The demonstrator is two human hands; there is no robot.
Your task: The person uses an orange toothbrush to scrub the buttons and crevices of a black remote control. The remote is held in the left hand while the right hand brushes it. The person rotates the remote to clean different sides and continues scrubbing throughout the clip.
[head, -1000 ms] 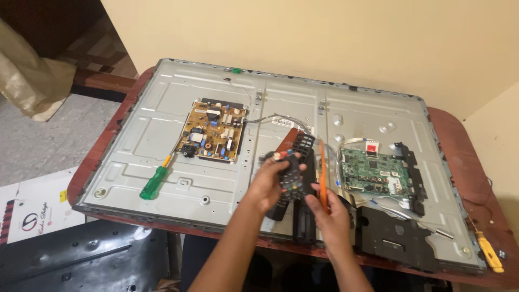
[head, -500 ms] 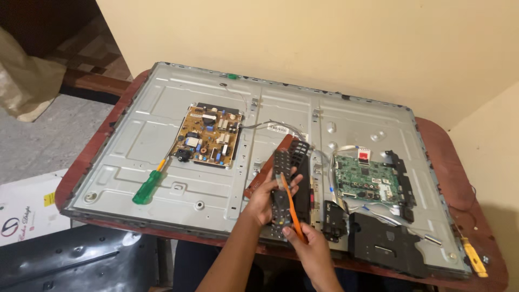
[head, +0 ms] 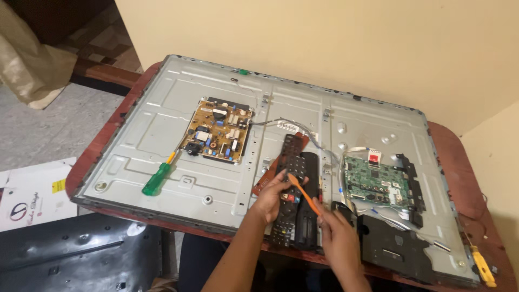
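Observation:
My left hand point(head: 268, 201) grips a long black remote control point(head: 286, 186) by its lower left side, holding it over the near edge of an opened flat television back panel point(head: 162, 108). My right hand point(head: 335, 233) holds an orange tool point(head: 303, 193), thin and slanted, whose tip rests on the remote's button face. A second black remote half or cover point(head: 308, 213) lies right beside it, under the orange tool.
A yellow power board point(head: 219, 130) and a green main board point(head: 377, 183) are mounted on the panel. A green-handled screwdriver point(head: 157, 178) lies at the left. A black plastic cover point(head: 397, 246) sits at the near right, a yellow-handled tool point(head: 481, 265) at the far right edge. The red table point(head: 459, 157) meets a wall.
The view has shifted closer and a little left. My right hand has moved right and down, so the orange tool now slants up-left onto the remote. My left hand keeps its grip.

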